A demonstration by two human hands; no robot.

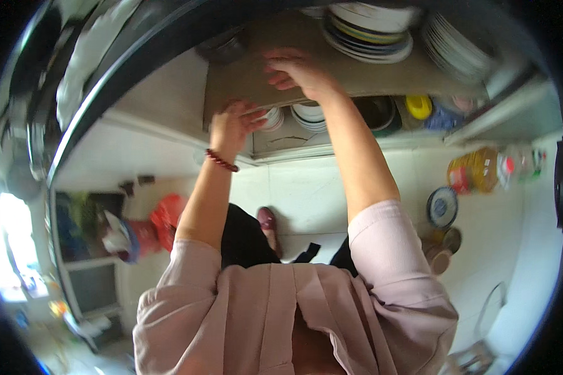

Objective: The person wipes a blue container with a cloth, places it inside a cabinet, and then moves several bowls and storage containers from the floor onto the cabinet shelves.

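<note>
My left hand (235,123), blurred by motion, is near the front edge of a cabinet shelf (281,35). Nothing shows in it, and its fingers are apart; a dark red bead bracelet (221,161) circles the wrist. Over the shelf's upper surface my right hand (291,72) reaches in, fingers spread and holding nothing visible. To its right stands a stack of plates (368,35). On the lower level, stacked white bowls (308,117) sit partly behind my right forearm, with another bowl stack (273,119) beside my left fingers.
More plates (457,47) stand far right on the shelf; a dark pot (223,47) is at its left. Below are a dark basin (377,112) and a yellow object (418,107). An oil bottle (476,169) and a patterned bowl (442,207) are on the right; a red plastic bag (166,215) is left.
</note>
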